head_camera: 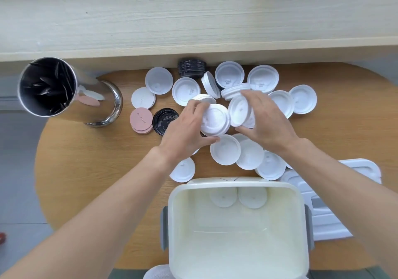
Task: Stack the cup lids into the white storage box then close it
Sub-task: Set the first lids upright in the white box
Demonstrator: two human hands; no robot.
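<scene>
Scattered lids [225, 149] behind box [235, 184].

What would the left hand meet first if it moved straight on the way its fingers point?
Probably the white lid held tilted in the right hand: the left hand, gripping a white lid stack, points right at it. Depth is unclear.

The rounded wooden tabletop [86, 171] carries scattered white plastic cup lids [225, 149] around the left hand [185, 132], an open white storage box [237, 224] nearer than it, and a shiny steel canister [64, 91] far left.
</scene>
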